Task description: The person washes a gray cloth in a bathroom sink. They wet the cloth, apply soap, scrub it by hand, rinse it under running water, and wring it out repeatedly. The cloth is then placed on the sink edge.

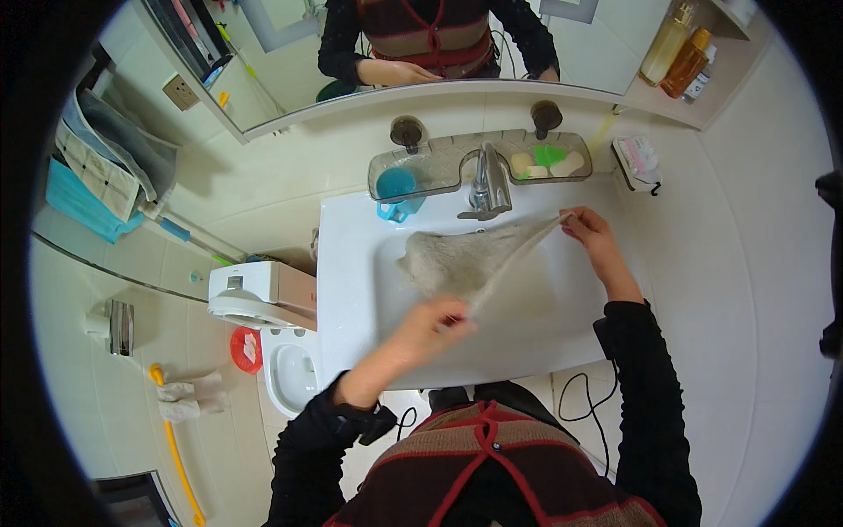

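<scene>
Head view: grey, limp cloth [457,259] stretched taut over sink [351,290].

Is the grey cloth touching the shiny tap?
Apart. In the head view, the grey cloth, stretched between the left hand and right hand, hangs below the tap with white sink between.

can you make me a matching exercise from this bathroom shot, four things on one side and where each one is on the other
Things:
1. grey cloth
2. tap
3. blue cup
4. amber bottles

Places:
A. on the shelf at the upper right
B. stretched between left hand and right hand over the basin
C. in the left part of the wall rack
D. at the middle of the back rim of the white basin

Pairs: 1-B, 2-D, 3-C, 4-A
</scene>
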The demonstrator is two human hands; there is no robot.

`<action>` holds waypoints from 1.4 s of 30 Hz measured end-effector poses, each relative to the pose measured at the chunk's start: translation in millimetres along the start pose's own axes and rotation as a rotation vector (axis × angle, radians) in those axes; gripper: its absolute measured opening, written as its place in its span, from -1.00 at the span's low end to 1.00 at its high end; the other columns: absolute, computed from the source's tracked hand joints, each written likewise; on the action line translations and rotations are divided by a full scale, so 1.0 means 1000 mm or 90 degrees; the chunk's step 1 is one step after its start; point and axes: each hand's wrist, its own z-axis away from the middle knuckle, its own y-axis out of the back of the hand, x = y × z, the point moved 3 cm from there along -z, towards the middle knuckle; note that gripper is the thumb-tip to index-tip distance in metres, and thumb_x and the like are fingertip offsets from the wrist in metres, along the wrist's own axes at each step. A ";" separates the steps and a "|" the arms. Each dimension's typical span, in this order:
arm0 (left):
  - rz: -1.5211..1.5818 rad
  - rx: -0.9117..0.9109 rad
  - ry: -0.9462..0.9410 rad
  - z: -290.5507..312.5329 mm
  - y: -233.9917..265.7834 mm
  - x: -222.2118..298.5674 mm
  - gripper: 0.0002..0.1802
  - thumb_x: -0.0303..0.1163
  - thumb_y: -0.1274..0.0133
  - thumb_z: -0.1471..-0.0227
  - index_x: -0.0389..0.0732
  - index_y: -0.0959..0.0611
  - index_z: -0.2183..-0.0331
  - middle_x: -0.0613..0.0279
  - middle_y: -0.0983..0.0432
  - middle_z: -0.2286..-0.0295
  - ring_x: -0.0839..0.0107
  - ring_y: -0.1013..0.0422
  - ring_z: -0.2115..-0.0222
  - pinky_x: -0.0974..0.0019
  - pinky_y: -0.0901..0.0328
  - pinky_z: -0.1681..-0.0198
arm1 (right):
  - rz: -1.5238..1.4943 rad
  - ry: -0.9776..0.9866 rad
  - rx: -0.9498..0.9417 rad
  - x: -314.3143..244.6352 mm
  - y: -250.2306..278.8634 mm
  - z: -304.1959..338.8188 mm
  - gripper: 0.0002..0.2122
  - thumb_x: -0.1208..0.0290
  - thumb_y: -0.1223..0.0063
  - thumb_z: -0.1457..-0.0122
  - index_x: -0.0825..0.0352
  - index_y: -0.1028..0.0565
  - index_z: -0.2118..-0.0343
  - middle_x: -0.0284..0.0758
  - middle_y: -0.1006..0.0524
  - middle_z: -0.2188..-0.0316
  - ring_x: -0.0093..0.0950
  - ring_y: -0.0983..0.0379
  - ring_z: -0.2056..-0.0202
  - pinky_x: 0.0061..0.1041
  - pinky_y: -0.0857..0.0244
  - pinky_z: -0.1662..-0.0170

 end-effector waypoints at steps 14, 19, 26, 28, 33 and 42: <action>0.103 -0.127 0.231 0.001 -0.029 -0.125 -0.49 -0.27 0.00 -0.11 -0.36 -0.37 -0.03 0.08 -0.42 0.10 0.42 -0.34 0.11 0.39 -0.23 0.03 | 0.628 -0.002 -0.284 0.188 0.028 -0.008 -0.35 0.16 -0.23 0.09 0.31 -0.30 -0.08 -0.06 -0.20 -0.13 -0.17 -0.07 -0.18 -0.31 -0.01 -0.17; 0.135 -0.076 0.236 0.011 -0.029 -0.132 -0.51 -0.28 0.01 -0.11 -0.36 -0.39 -0.01 0.09 -0.43 0.10 0.43 -0.35 0.11 0.39 -0.24 0.03 | 0.760 0.016 -0.301 0.191 0.003 -0.023 0.00 -0.07 -0.23 0.20 0.31 0.07 -0.24 0.03 0.09 -0.24 -0.11 0.20 -0.27 -0.27 0.14 -0.24; 0.145 -0.030 0.289 0.011 -0.036 -0.133 -0.55 -0.24 -0.01 -0.11 -0.34 -0.46 0.04 0.14 -0.48 0.18 0.44 -0.36 0.15 0.40 -0.25 0.05 | 0.720 -0.149 -0.615 0.178 -0.082 0.045 -0.18 -0.09 -0.01 0.00 0.37 0.02 -0.19 0.10 0.05 -0.19 0.04 0.14 -0.21 -0.12 0.08 -0.19; 0.156 -0.024 0.274 0.007 -0.039 -0.135 -0.55 -0.24 -0.02 -0.11 -0.34 -0.46 0.04 0.15 -0.48 0.19 0.44 -0.37 0.17 0.40 -0.25 0.05 | 0.700 -0.035 -0.669 0.203 -0.080 0.051 -0.36 0.05 0.02 -0.08 0.42 -0.15 -0.10 0.10 -0.11 -0.12 0.01 -0.02 -0.15 -0.17 -0.04 -0.14; 0.167 -0.005 0.272 0.003 -0.038 -0.141 -0.55 -0.26 -0.01 -0.12 -0.34 -0.45 0.03 0.16 -0.48 0.18 0.45 -0.36 0.17 0.41 -0.25 0.06 | 0.769 0.040 -0.486 0.252 0.000 0.013 -0.74 0.34 0.08 -0.09 0.39 -0.45 0.22 -0.01 -0.47 0.29 -0.07 -0.40 0.28 -0.23 -0.29 0.17; 0.158 0.115 0.305 -0.002 -0.035 -0.153 -0.53 -0.28 -0.05 -0.07 -0.32 -0.44 0.02 0.17 -0.48 0.18 0.46 -0.37 0.21 0.40 -0.25 0.11 | 0.457 -0.011 -0.624 0.181 -0.161 0.032 -0.65 0.49 0.12 -0.04 0.42 -0.34 0.06 -0.11 -0.41 0.09 -0.21 -0.32 0.06 -0.35 -0.25 0.05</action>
